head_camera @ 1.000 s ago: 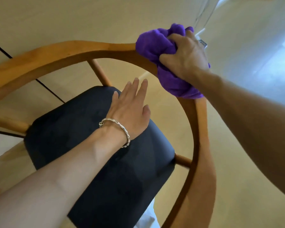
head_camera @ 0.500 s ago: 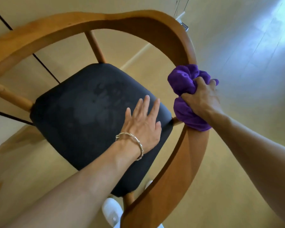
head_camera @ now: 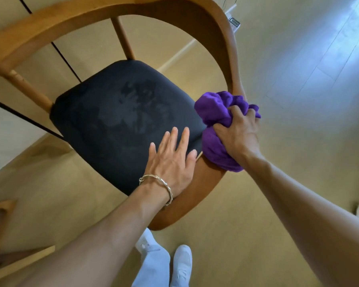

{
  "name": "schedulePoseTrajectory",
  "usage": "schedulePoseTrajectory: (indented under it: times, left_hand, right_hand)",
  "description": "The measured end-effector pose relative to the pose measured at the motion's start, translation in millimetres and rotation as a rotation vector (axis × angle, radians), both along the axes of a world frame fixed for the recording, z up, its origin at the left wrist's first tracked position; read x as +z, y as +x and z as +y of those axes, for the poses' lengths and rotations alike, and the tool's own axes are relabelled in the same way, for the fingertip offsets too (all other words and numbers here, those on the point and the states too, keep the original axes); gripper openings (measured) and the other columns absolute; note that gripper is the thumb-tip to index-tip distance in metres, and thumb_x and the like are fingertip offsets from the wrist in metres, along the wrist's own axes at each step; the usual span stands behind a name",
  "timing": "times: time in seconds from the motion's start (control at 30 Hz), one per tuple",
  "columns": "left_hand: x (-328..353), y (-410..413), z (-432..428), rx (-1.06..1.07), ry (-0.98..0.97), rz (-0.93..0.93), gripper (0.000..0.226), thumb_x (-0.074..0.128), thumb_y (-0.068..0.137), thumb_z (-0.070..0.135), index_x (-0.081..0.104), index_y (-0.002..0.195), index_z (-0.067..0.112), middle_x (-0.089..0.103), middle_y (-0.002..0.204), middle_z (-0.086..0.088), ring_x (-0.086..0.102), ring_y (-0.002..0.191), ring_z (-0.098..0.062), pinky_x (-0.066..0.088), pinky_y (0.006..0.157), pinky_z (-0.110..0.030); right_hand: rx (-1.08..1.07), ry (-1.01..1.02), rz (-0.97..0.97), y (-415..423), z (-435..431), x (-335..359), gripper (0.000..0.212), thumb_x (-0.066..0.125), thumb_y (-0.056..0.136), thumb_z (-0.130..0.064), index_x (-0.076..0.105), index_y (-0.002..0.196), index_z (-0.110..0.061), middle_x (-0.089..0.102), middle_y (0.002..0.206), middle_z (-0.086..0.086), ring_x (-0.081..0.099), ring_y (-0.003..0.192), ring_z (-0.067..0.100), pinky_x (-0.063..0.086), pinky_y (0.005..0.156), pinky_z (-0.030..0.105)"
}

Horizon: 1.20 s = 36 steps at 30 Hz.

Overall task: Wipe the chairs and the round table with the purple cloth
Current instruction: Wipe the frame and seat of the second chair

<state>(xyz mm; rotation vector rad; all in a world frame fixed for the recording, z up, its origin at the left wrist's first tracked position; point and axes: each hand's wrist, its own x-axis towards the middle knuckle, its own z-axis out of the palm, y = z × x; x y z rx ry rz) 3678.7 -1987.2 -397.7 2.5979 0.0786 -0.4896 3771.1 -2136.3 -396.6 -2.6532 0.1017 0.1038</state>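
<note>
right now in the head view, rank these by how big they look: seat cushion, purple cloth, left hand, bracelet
1. seat cushion, largest by far
2. purple cloth and left hand: about alike, and the right hand hides part of the cloth, so no ranking
3. bracelet, smallest

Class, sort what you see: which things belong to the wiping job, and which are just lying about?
In the job: cloth, chair, right hand, left hand.
Lying about: grey device on the floor, wooden frame at lower left.
</note>
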Motion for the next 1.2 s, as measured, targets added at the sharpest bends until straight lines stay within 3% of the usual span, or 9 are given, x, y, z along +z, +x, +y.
schedulePoseTrajectory:
  times: [0.27, 0.4, 0.53, 0.6, 0.73, 0.83, 0.97, 1.1, 1.2]
  left_hand:
    - [11.5, -55.5, -18.3, 0.129, 0.022, -0.104, 0.060, 0.009, 0.095, 0.049, -0.002, 0.149, 0.027, 0.001, 0.158, -0.003, 0.001, 0.145, -0.017, 0.008, 0.115, -0.047]
    - [6.6, -82.1, -11.7, 0.183, 0.057, -0.100, 0.080, -0.009, 0.076, 0.057, 0.000, 0.150, 0.027, 0.004, 0.158, -0.004, 0.004, 0.145, -0.017, 0.011, 0.113, -0.048]
    - [2.5, -106.3, -10.2, 0.204, 0.068, -0.085, 0.085, -0.010, 0.075, 0.059, 0.005, 0.150, 0.023, 0.007, 0.158, -0.003, 0.007, 0.145, -0.018, 0.015, 0.114, -0.048]
    - [-1.2, -114.8, -5.9, 0.231, 0.055, -0.087, 0.083, -0.004, 0.079, 0.058, 0.015, 0.149, 0.017, 0.017, 0.156, -0.008, 0.016, 0.143, -0.023, 0.023, 0.111, -0.052]
    - [0.8, -134.6, 4.7, 0.197, 0.079, -0.062, 0.071, 0.007, 0.095, 0.051, 0.046, 0.137, 0.010, 0.044, 0.141, -0.019, 0.045, 0.127, -0.035, 0.047, 0.089, -0.055]
    - [15.5, -160.8, 18.6, 0.230, 0.108, 0.005, 0.082, -0.011, 0.084, 0.058, 0.027, 0.147, 0.024, 0.021, 0.155, -0.009, 0.023, 0.141, -0.024, 0.029, 0.107, -0.048]
    - [65.7, -193.3, 59.2, 0.324, 0.120, -0.012, 0.107, -0.038, 0.060, 0.069, 0.007, 0.149, 0.031, 0.000, 0.158, 0.001, 0.003, 0.144, -0.013, 0.011, 0.113, -0.042]
    - [134.4, -225.6, 132.4, 0.442, 0.175, -0.117, 0.082, -0.016, 0.073, 0.059, -0.002, 0.149, 0.033, -0.004, 0.158, 0.004, -0.003, 0.144, -0.012, 0.006, 0.115, -0.041]
    - [202.3, -253.8, 200.4, 0.466, 0.295, -0.236, 0.067, -0.002, 0.088, 0.055, 0.002, 0.150, 0.029, 0.001, 0.158, -0.002, 0.003, 0.144, -0.018, 0.011, 0.116, -0.046]
  right_hand:
    - [0.070, -0.011, 0.023, -74.9, 13.4, 1.7, 0.036, 0.063, 0.080, -0.036, 0.054, 0.111, -0.020, 0.043, 0.118, 0.013, 0.039, 0.109, 0.036, 0.039, 0.088, 0.047]
    - [0.132, -0.055, 0.041, -107.1, 23.7, 2.1, 0.036, 0.062, 0.079, -0.040, 0.054, 0.110, -0.024, 0.043, 0.119, 0.010, 0.038, 0.110, 0.035, 0.039, 0.088, 0.048]
    - [0.193, -0.098, 0.035, -136.6, 35.3, 3.1, 0.032, 0.061, 0.078, -0.037, 0.056, 0.107, -0.024, 0.045, 0.115, 0.008, 0.039, 0.108, 0.033, 0.038, 0.086, 0.046]
    - [0.210, -0.095, 0.009, -146.1, 42.0, 3.7, 0.028, 0.063, 0.076, -0.033, 0.058, 0.102, -0.023, 0.048, 0.109, 0.009, 0.041, 0.104, 0.033, 0.038, 0.084, 0.047]
    - [0.234, -0.151, -0.027, -162.2, 54.1, -2.2, 0.028, 0.072, 0.067, -0.031, 0.060, 0.090, -0.021, 0.053, 0.097, 0.011, 0.048, 0.091, 0.035, 0.044, 0.077, 0.050]
    - [0.219, -0.177, -0.012, -180.7, 67.5, -2.6, 0.032, 0.077, 0.066, -0.032, 0.062, 0.092, -0.021, 0.055, 0.099, 0.014, 0.051, 0.089, 0.038, 0.047, 0.077, 0.052]
    - [0.253, -0.210, 0.185, -194.7, 85.9, 12.1, 0.039, 0.060, 0.085, -0.039, 0.049, 0.121, -0.028, 0.041, 0.124, 0.012, 0.039, 0.113, 0.038, 0.043, 0.091, 0.049]
    - [0.328, -0.118, 0.311, -200.1, 114.1, 41.9, 0.050, 0.057, 0.086, -0.037, 0.046, 0.134, -0.029, 0.042, 0.128, 0.014, 0.041, 0.118, 0.040, 0.037, 0.100, 0.042]
    - [0.432, -0.003, 0.226, -209.9, 161.0, 95.6, 0.052, 0.059, 0.084, -0.028, 0.048, 0.135, -0.028, 0.047, 0.125, 0.015, 0.046, 0.113, 0.039, 0.038, 0.099, 0.040]
